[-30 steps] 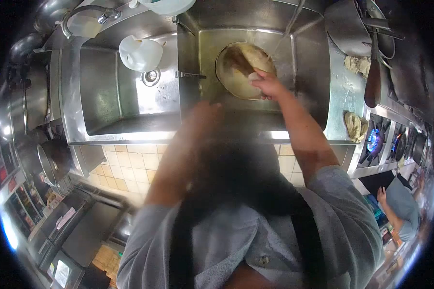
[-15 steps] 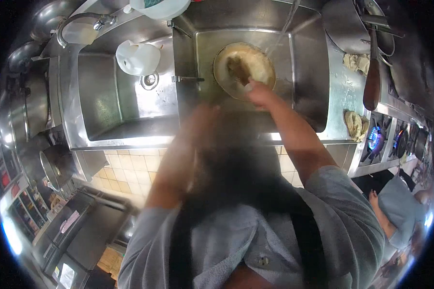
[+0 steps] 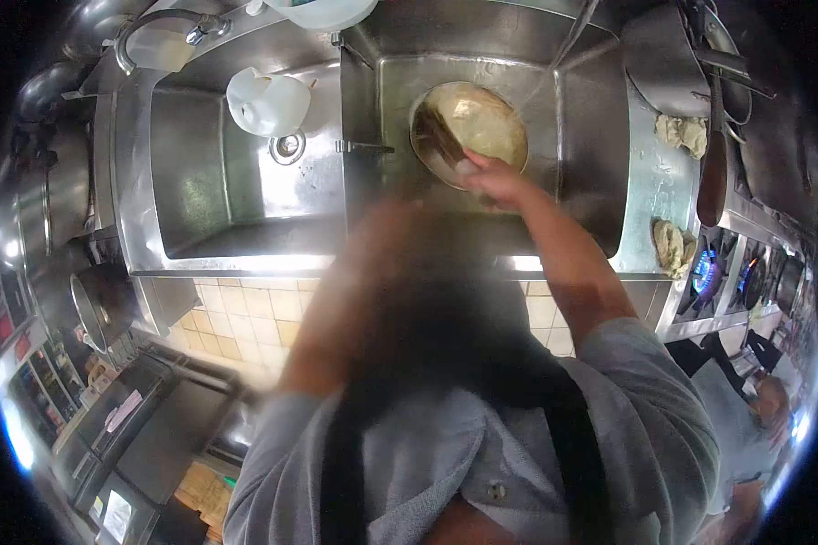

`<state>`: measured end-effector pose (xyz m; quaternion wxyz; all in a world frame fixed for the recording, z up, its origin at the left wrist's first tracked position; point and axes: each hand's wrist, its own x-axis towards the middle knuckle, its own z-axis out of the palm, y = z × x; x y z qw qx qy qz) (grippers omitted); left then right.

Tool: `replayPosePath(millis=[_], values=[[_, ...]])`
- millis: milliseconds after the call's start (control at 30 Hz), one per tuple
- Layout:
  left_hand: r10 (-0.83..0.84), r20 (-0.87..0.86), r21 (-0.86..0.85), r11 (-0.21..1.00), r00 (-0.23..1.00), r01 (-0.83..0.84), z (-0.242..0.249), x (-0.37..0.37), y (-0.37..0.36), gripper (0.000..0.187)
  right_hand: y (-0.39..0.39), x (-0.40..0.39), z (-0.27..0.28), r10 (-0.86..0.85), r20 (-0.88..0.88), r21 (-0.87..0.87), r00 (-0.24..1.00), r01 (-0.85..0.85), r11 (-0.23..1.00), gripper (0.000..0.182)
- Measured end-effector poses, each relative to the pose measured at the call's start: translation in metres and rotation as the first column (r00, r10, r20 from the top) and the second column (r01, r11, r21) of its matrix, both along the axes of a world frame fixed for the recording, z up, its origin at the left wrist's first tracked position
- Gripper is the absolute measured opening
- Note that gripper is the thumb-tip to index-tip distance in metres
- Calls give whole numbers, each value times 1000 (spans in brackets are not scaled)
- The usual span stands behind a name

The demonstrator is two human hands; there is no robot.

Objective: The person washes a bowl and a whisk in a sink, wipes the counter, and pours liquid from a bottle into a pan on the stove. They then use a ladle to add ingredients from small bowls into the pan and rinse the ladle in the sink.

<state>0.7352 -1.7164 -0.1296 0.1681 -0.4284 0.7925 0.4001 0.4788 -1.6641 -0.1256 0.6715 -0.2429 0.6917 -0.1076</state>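
A round, shallow pan [image 3: 486, 118] with a yellowish, shiny inside lies in the right sink basin [image 3: 592, 118]. My right hand [image 3: 498, 179] is closed around a brown brush [image 3: 441, 136], whose dark end rests against the left part of the pan's inside. My left hand [image 3: 392, 218] is over the near left part of the same basin, below the pan. It is blurred, and its fingers cannot be made out. A dark smear beside it hides whether it holds or touches anything.
A white plastic jug [image 3: 268, 104] stands near the drain in the left basin [image 3: 191, 163]. Crumpled cloths [image 3: 674, 247] lie on the right ledge, near a lit gas burner [image 3: 704, 272]. A thin spout [image 3: 577, 34] reaches over the right basin. Another person [image 3: 713, 409] is at the right.
The brush, blurred earlier, shows more sharply and sits slightly differently in the pan. The pan's pale, cloudy contents look thinner and more yellow. The other person at the right has changed posture.
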Motion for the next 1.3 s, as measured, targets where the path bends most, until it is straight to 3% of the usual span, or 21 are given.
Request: replayPosePath(millis=[33, 167, 200, 267, 333, 367, 467, 500, 567, 667, 767, 833, 967, 1033, 1067, 1133, 1167, 1200, 1233, 1267, 1300], values=[[25, 19, 51, 998, 1000, -26, -1, -2, -1, 64, 7, -3, 7, 15, 99, 4, 995, -15, 1000, 80], [-14, 55, 45, 999, 998, 12, -1, 1, 1, 65, 27, -67, 36, 383, -229, 223, 895, -335, 915, 79], [-17, -13, 11, 1000, 1000, 18, -5, 8, 5, 65, 27, -74, 20, 381, -229, 223, 896, -333, 916, 79], [-26, -84, -29, 999, 996, 24, -6, 4, 3, 65, 19, -86, -23, 291, -600, 43, 745, -332, 942, 78], [-2, 75, 82, 997, 997, -4, -3, 0, -2, 65, -1, -38, -17, 1, -293, -40, 956, -13, 999, 78], [0, 132, 116, 993, 991, -15, -3, 1, -1, 65, -10, -11, -13, -1, -184, -15, 983, -2, 1000, 78], [-128, -51, -45, 991, 991, 126, -3, 5, 3, 67, 2, 11, 25, 46, -22, 17, 999, -46, 999, 77], [-103, 61, 52, 994, 993, 100, 15, -8, -3, 67, 5, 8, 42, 112, 28, 21, 993, -113, 993, 76], [-83, 169, 145, 988, 982, 59, 29, -18, -12, 67, 20, -29, 62, 303, -61, 136, 951, -293, 946, 75], [-263, 172, 371, 910, 949, 185, 41, -20, -19, 68, 24, -72, 48, 430, -199, 277, 881, -370, 887, 77], [-11, 275, 115, 993, 961, -22, 59, -29, -4, 68, 25, -72, 35, 381, -461, 209, 802, -319, 925, 77], [-22, 217, 73, 997, 976, 7, 47, -22, -3, 68, 32, -38, 40, 234, -180, 221, 955, -193, 956, 73], [-264, 311, 116, 964, 913, 240, 36, -22, -2, 69, 45, -44, 65, 188, -5, 189, 982, -184, 965, 72], [-186, 144, 13, 982, 972, 186, 34, -15, -1, 64, 47, -71, 84, 362, -200, 229, 910, -316, 921, 74], [-171, 81, -23, 985, 982, 174, 28, -14, -4, 63, 51, -82, 92, 343, -335, 197, 877, -291, 936, 73], [186, 234, 226, 944, 954, -239, -12, -14, -12, 51, 63, -99, 104, 311, -486, 215, 817, -233, 949, 73], [160, 221, 230, 950, 962, -211, -17, -14, -14, 51, 71, -107, 111, 296, -611, 232, 734, -192, 954, 72], [272, 198, 363, 872, 942, -328, -18, -13, -13, 46, 81, -108, 124, 226, -622, 207, 750, -121, 971, 57], [377, 195, 491, 762, 906, -422, -21, -12, -14, 40, 93, -113, 123, 199, -635, 210, 746, -82, 974, 57], [344, 180, 498, 776, 922, -386, -33, -5, -19, 40, 107, -118, 114, 251, -594, 124, 764, -221, 967, 49], [368, 22, 530, 784, 930, -323, -49, 3, -24, 34, 121, -114, 109, 239, -680, 23, 693, -305, 952, 41]])
